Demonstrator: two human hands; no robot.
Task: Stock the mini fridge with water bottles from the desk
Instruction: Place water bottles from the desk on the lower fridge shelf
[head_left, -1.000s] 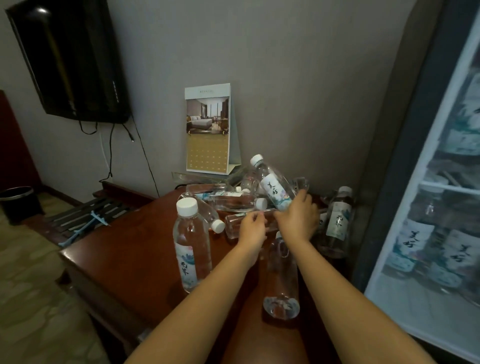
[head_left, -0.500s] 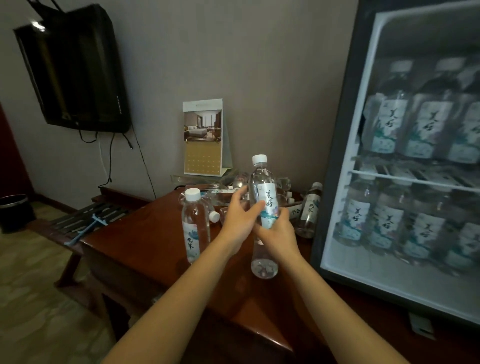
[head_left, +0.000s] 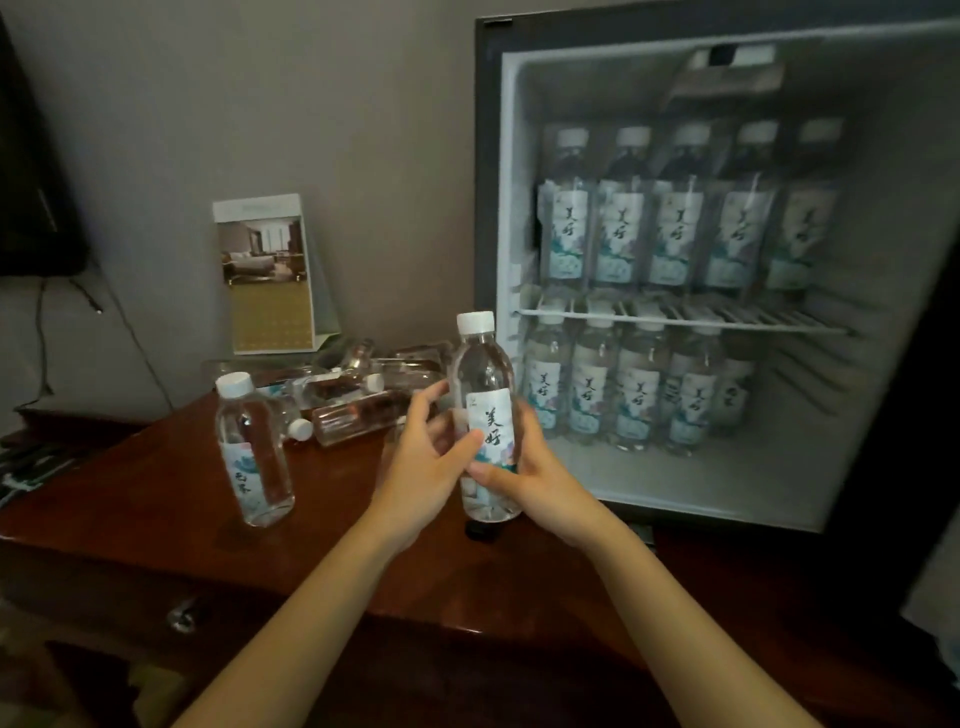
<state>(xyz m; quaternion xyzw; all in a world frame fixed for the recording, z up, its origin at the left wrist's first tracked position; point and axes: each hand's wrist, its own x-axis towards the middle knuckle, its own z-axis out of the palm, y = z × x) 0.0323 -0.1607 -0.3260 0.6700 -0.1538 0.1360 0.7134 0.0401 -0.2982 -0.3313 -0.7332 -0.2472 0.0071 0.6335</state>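
An upright water bottle with a white cap and a printed label is held just above the wooden desk, in front of the open mini fridge. My right hand grips its lower half from the right. My left hand touches its left side, thumb on the label and fingers spread. A second bottle stands upright on the desk to the left. Several bottles lie on their sides at the back of the desk. The fridge holds rows of bottles on its wire shelf and floor.
A standing calendar card leans against the wall behind the lying bottles. A dark wall-mounted screen with hanging cables is at the far left. The fridge floor has bare room at the front and right. The desk's front edge runs below my forearms.
The bottle went from tilted among the pile to upright in both hands and has moved right, toward the fridge opening. The view has turned right, showing the fridge interior.
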